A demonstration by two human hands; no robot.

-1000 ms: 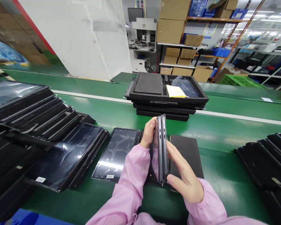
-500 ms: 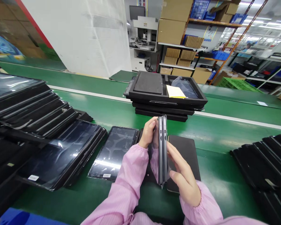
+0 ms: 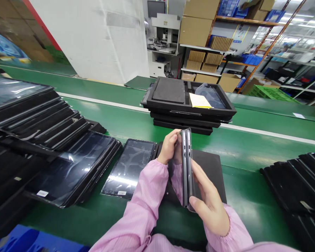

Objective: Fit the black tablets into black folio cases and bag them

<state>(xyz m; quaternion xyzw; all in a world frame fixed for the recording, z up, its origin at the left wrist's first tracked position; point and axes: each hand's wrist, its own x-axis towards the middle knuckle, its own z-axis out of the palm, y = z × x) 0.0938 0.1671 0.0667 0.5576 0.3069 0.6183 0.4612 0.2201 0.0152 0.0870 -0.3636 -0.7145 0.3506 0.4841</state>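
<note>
Two tablets in clear film stand on edge, face to face, between my hands, their port edges turned up toward me. My left hand grips their far left side, its fingers closed round the upper end. On the right side, my right hand presses fingers and thumb against the near part of the pair. Below them lies a dark foam sheet, partly hidden by my hands. A film-wrapped tablet with a small white label lies flat to the left of my left sleeve.
Stacked wrapped tablets and black trays fill the left side. Another black stack stands at right. Ahead, a pile of foam trays holds a yellow-edged paper. A blue crate shows at bottom left.
The two tablets and both hands have shifted slightly right in the view, still in the same grip. The camera view has moved a little; the stacks look the same.
</note>
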